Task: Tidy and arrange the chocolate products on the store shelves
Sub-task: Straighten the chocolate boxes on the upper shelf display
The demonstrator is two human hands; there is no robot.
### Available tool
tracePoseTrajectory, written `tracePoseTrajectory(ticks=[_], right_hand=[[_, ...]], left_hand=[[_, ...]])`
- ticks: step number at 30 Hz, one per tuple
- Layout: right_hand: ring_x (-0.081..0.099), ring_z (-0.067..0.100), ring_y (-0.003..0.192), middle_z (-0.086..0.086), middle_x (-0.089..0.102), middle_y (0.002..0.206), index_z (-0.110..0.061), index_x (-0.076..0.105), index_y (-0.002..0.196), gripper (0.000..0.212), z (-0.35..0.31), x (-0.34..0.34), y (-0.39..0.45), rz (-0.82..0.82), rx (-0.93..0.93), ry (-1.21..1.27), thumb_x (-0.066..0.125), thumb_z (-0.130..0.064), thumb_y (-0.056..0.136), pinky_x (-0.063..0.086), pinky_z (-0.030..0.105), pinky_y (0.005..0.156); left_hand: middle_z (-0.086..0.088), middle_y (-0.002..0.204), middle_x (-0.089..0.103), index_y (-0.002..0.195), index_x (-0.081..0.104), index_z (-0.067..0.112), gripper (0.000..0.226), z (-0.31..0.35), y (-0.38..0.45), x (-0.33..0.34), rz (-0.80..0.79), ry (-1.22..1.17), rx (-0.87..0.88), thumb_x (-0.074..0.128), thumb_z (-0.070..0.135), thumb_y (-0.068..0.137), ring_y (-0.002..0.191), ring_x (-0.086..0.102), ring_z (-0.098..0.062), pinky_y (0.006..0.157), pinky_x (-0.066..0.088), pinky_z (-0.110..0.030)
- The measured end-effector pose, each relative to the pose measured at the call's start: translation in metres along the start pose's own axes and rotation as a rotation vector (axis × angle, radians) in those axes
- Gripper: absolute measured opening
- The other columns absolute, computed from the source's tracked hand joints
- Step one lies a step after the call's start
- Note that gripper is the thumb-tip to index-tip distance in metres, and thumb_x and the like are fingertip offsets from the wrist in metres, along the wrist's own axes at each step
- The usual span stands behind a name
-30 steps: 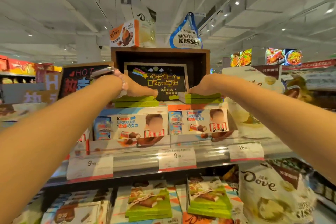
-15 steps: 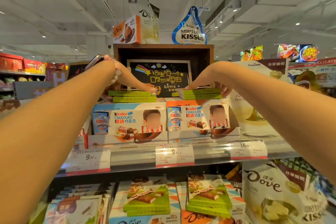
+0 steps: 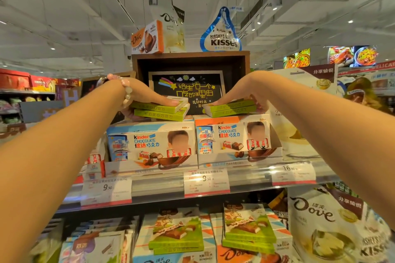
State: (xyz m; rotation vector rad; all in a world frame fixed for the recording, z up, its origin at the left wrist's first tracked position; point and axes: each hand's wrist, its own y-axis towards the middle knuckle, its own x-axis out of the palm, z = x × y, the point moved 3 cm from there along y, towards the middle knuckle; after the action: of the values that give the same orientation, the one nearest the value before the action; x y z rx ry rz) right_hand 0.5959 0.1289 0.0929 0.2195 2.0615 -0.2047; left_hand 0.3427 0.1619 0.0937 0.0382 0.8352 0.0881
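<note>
While both arms reach up toward the top shelf, the left hand (image 3: 147,96) lies at about 10 o'clock from the frame's middle, its fingers stretched flat on the upper of two green chocolate boxes (image 3: 160,109) stacked there, with the thumb side hidden beneath the wrist, so a grasp cannot be told for certain; the fingers look straight and pressing. A bead bracelet (image 3: 126,92) circles that wrist. At about 2 o'clock the right hand (image 3: 239,94) rests its straight fingers on top of a second pair of green boxes (image 3: 232,109), while other fingers curl down behind the stack's right end, holding it. Both stacks sit on Kinder chocolate cartons (image 3: 154,145), the left carton blue-topped, the right carton (image 3: 235,139) orange-topped. Behind, at 12 o'clock, a chalkboard sign (image 3: 188,92) stands inside a wooden box frame (image 3: 190,57). Price tags (image 3: 206,181) line the shelf edge (image 3: 158,183) at 6 o'clock.
</note>
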Motion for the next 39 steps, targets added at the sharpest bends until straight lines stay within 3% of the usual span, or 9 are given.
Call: tracePoseTrajectory(ticks=[3, 7, 11, 14, 19, 23, 30, 34, 39], right_hand=[[0.061, 0.023, 0.103, 0.007, 0.065, 0.112, -0.018, 0.057, 0.118, 0.085, 0.002, 0.001, 0.011, 0.009, -0.025, 0.134, 0.08, -0.065, 0.05, 0.049, 0.032, 0.089], [0.062, 0.018, 0.095, 0.006, 0.064, 0.103, -0.015, 0.058, 0.101, 0.06, 0.004, 0.003, 0.009, 0.04, -0.055, 0.285, 0.078, -0.057, 0.062, 0.053, 0.023, 0.074], [0.06, 0.019, 0.089, 0.008, 0.06, 0.1, -0.013, 0.053, 0.098, 0.033, 0.008, 0.003, 0.008, 0.075, -0.085, 0.463, 0.07, -0.036, 0.082, 0.054, 0.025, 0.068], [0.059, 0.023, 0.086, 0.012, 0.057, 0.102, -0.009, 0.047, 0.095, 0.015, 0.009, 0.005, 0.0, 0.143, -0.112, 0.619, 0.057, -0.02, 0.093, 0.056, 0.032, 0.07], [0.061, 0.022, 0.089, 0.011, 0.057, 0.101, -0.008, 0.044, 0.107, 0.016, 0.001, 0.009, -0.022, 0.154, -0.231, 0.891, 0.053, -0.015, 0.095, 0.051, 0.031, 0.057], [0.063, 0.016, 0.075, 0.007, 0.061, 0.089, -0.011, 0.05, 0.097, 0.005, -0.011, 0.016, -0.041, 0.07, -0.406, 1.091, 0.052, -0.014, 0.094, 0.054, 0.031, 0.063], [0.065, 0.014, 0.075, 0.006, 0.065, 0.089, -0.009, 0.052, 0.109, 0.019, -0.064, 0.047, -0.063, -0.047, -0.601, 1.106, 0.055, -0.016, 0.092, 0.056, 0.029, 0.069], [0.064, 0.01, 0.064, 0.001, 0.07, 0.079, -0.008, 0.059, 0.095, 0.009, -0.103, 0.074, -0.077, -0.098, -0.78, 1.022, 0.052, -0.008, 0.088, 0.049, 0.022, 0.054], [0.066, 0.017, 0.086, 0.004, 0.06, 0.108, -0.022, 0.024, 0.139, 0.063, -0.152, 0.1, -0.094, -0.128, -0.905, 1.075, 0.055, -0.001, 0.088, 0.054, 0.024, 0.056]], left_hand=[[-0.007, 0.095, 0.063, 0.108, 0.061, 0.011, 0.066, -0.003, -0.005, -0.002, -0.003, -0.035, -0.014, 0.08, 0.051, 0.059, 0.09, 0.058, -0.022, 0.066, 0.051, -0.031], [-0.007, 0.091, 0.066, 0.096, 0.058, 0.012, 0.054, -0.003, -0.016, -0.006, 0.034, -0.146, 0.009, 0.08, 0.045, 0.058, 0.083, 0.06, -0.019, 0.068, 0.051, -0.031], [-0.007, 0.097, 0.068, 0.104, 0.059, 0.011, 0.045, -0.01, -0.023, -0.011, 0.137, -0.264, 0.08, 0.075, 0.038, 0.073, 0.09, 0.064, -0.02, 0.077, 0.053, -0.035], [-0.005, 0.09, 0.069, 0.104, 0.059, 0.01, 0.027, -0.013, -0.039, -0.014, 0.173, -0.369, 0.128, 0.065, 0.029, 0.086, 0.08, 0.065, -0.016, 0.068, 0.053, -0.031], [-0.001, 0.083, 0.071, 0.099, 0.059, 0.012, 0.012, -0.021, -0.073, -0.029, 0.19, -0.682, 0.231, 0.06, 0.017, 0.089, 0.076, 0.067, -0.012, 0.073, 0.055, -0.03], [0.003, 0.076, 0.073, 0.096, 0.059, 0.014, 0.007, -0.036, -0.105, -0.045, 0.2, -0.841, 0.352, 0.055, 0.011, 0.09, 0.07, 0.07, -0.008, 0.065, 0.058, -0.024], [-0.008, 0.09, 0.067, 0.089, 0.059, 0.013, 0.01, -0.1, -0.147, -0.089, 0.374, -0.8, 0.46, 0.053, 0.005, 0.088, 0.073, 0.068, -0.015, 0.063, 0.058, -0.026], [-0.007, 0.087, 0.064, 0.086, 0.056, 0.015, 0.01, -0.141, -0.163, -0.119, 0.52, -0.786, 0.468, 0.059, 0.006, 0.082, 0.075, 0.066, -0.019, 0.06, 0.057, -0.025], [-0.001, 0.067, 0.069, 0.084, 0.057, 0.011, 0.003, -0.187, -0.166, -0.151, 0.631, -0.764, 0.44, 0.058, 0.011, 0.087, 0.059, 0.068, -0.016, 0.051, 0.054, -0.025]])
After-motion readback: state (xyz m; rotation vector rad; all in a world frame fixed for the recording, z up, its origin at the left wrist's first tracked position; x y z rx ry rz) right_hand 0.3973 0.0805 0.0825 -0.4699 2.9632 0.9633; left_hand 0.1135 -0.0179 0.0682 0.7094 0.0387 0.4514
